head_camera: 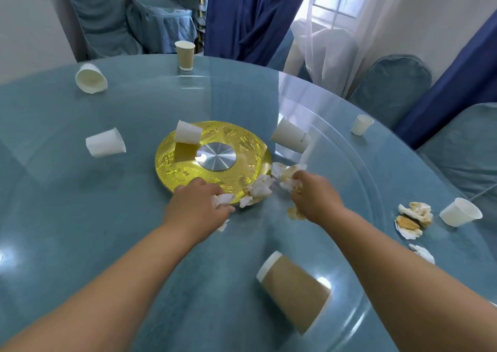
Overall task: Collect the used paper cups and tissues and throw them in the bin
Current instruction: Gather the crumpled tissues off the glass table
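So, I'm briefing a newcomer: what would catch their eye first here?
The shiny round gold disc with a silver hub sits at the middle of the blue-green glass-topped table. At its near edge the left hand and right hand grip crumpled white tissues. Nearest the camera a brown paper cup lies on its side; white paper cups are scattered around.

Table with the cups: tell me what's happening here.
A person is clearing up. The left grip holds a crumpled tissue at the near edge of the gold turntable; the right grip grips stained tissues beside it. A brown cup on its side and several white cups lie uncollected on the glass table. No bin is in view.
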Demonstrator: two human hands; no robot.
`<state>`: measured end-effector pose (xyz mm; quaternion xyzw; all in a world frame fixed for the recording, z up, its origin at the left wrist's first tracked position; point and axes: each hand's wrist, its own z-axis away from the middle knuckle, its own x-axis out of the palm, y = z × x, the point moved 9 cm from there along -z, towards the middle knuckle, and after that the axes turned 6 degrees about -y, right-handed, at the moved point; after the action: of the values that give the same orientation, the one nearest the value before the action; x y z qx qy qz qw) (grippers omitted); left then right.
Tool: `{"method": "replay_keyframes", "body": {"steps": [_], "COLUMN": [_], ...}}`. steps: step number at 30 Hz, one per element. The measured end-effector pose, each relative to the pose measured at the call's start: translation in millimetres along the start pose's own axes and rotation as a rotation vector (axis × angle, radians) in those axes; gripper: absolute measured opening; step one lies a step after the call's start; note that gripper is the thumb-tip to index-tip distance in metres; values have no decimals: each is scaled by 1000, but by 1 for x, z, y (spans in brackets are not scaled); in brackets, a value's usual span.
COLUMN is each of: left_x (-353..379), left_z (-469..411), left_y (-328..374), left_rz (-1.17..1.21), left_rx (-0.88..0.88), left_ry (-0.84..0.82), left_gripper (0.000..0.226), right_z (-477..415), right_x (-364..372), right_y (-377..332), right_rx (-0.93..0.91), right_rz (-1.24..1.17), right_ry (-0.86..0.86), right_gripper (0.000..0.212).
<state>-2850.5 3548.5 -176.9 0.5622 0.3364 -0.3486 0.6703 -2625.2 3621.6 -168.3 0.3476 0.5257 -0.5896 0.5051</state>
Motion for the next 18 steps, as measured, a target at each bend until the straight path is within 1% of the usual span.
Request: {"method": "replay_keyframes", "body": {"steps": [2, 4, 8, 10, 12, 14, 16, 18], "left_x": [7, 16, 46, 68, 92, 105, 106, 100], "left_z": [-19, -37, -70, -84, -91, -93, -94, -90], "left_y": [17, 30, 40, 32, 17, 4, 1, 1], "left_rz": [-101, -151, -249, -292, -373, -465, -551, -584], "left_rx": [46, 74, 112, 114, 97, 76, 93, 108], "left_ry": [-19, -56, -157, -239, -372, -468, -497, -473], "left_gripper": [40, 39, 37, 49, 71, 80, 72, 56], "right_z": [-8, -19, -38, -46, -51, -51, -49, -43], "right_x": [4, 12, 27, 39, 61, 84, 97, 102], "right_y": [10, 15, 15, 12, 11, 12, 12, 9], "right_rx": [2, 0, -29, -63, -89, -99, -95, -79], "right_rz": [25, 46, 27, 35, 62, 84, 62, 57], "right_ry": [13, 10, 3, -47, -180, -276, -277, -224], "right_gripper": [35, 38, 51, 60, 69, 71, 68, 59]}}
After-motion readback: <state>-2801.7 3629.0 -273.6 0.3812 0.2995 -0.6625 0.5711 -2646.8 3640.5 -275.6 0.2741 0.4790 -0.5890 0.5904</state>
